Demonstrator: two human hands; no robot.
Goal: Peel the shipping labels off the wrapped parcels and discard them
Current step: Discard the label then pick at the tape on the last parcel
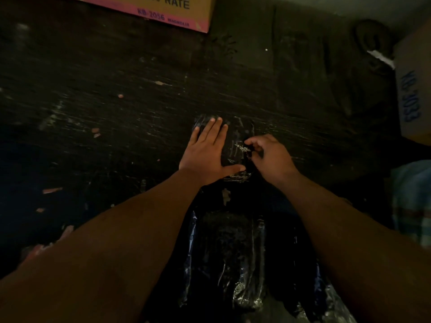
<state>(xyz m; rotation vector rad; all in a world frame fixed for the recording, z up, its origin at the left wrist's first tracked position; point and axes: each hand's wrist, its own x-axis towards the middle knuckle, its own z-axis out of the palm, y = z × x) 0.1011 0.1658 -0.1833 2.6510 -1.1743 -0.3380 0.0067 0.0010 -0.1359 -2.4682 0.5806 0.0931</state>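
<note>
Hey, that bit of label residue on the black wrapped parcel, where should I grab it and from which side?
Pinch the ragged pale label remnant at its right edge, coming from the right, where the right hand already curls its fingertips at it. The left hand presses flat on the parcel, covering its left part, so that side is blocked. In this dim light, whether any edge has lifted cannot be told.

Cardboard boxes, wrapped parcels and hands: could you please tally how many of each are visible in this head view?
Cardboard boxes: 2, a pink box at the top and a box at the right edge
Wrapped parcels: 2, a parcel under the hands and a near parcel
Hands: 2, left hand flat, right hand pinching
Total: 6
</note>
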